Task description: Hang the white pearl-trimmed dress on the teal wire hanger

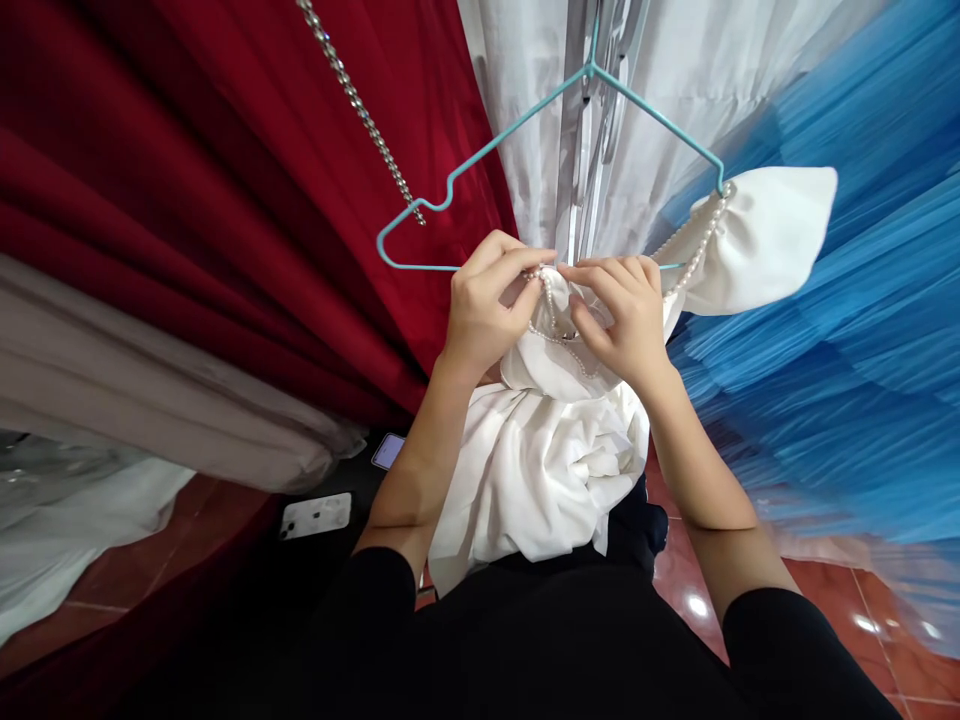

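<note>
A white dress [536, 470] hangs in folds in front of me, its lower part gathered over my lap. One shoulder, with a bow-like white piece [776, 240] and a strand of pearl beads [702, 245], hangs from the right end of a light-blue wire hanger [592, 68]. My left hand [487, 305] pinches the pearl-beaded strap near the hanger's lower bar. Close beside it, my right hand [622, 315] grips the white cloth between thumb and fingers. The fingertips of both hands nearly meet. Exactly what lies under the right fingers is partly hidden.
Red drapery [390, 120] with a rhinestone strip [360, 105] hangs at left, above beige cloth [150, 370]. Blue tulle [825, 400] fills the right side. Behind the hanger are metal poles [581, 170] and white curtains. A white phone [316, 515] rests on a dark surface.
</note>
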Motion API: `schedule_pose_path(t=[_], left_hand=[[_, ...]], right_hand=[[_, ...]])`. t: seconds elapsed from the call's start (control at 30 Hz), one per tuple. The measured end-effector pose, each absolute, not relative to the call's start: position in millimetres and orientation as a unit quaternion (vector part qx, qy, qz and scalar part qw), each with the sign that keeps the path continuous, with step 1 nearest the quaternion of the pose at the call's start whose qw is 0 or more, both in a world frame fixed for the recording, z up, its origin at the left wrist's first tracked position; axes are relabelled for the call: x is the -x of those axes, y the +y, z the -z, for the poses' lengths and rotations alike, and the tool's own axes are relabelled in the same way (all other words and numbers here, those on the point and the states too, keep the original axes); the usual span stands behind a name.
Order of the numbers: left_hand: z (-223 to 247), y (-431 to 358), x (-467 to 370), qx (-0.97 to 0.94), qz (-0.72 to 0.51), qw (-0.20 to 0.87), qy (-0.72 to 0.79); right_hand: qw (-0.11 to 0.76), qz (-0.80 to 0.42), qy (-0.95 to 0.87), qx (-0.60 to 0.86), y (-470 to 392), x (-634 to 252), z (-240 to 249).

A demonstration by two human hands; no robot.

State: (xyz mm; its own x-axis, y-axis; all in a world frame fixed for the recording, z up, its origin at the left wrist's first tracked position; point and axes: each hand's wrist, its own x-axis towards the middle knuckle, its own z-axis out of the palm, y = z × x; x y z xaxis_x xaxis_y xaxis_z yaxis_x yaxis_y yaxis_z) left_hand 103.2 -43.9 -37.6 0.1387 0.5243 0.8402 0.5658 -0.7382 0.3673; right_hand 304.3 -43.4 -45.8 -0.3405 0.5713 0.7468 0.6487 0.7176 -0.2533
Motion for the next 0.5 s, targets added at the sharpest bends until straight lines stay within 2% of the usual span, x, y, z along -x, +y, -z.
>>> schedule_pose_path(t=[0.17,0.23,0.3,0.37,0.5], left_hand=[[40.8,-39.6,-102.3,0.766,0.524,-0.020,-0.371],[41.6,-40.6,-101.1,0.767,0.523,-0.013,-0.373],[41.4,-40.1,-99.9,0.765,0.519,-0.006,-0.382],[41.3,-38.6,-98.9,0.765,0.510,0.001,-0.393],[41.2,-37.7,-96.4,0.757,0.523,0.011,-0.391]], right_hand=[[0.448,0.042,-0.820,0.353,-41.8,-309.8,42.1],[0.519,0.072,-0.781,0.340,-34.0,-320.4,34.8],[0.618,0.145,-0.700,0.328,-20.7,-337.1,25.5],[0.682,0.209,-0.628,0.312,-4.3,-356.7,16.9],[0.643,0.183,-0.652,0.358,15.4,-387.2,4.4]])
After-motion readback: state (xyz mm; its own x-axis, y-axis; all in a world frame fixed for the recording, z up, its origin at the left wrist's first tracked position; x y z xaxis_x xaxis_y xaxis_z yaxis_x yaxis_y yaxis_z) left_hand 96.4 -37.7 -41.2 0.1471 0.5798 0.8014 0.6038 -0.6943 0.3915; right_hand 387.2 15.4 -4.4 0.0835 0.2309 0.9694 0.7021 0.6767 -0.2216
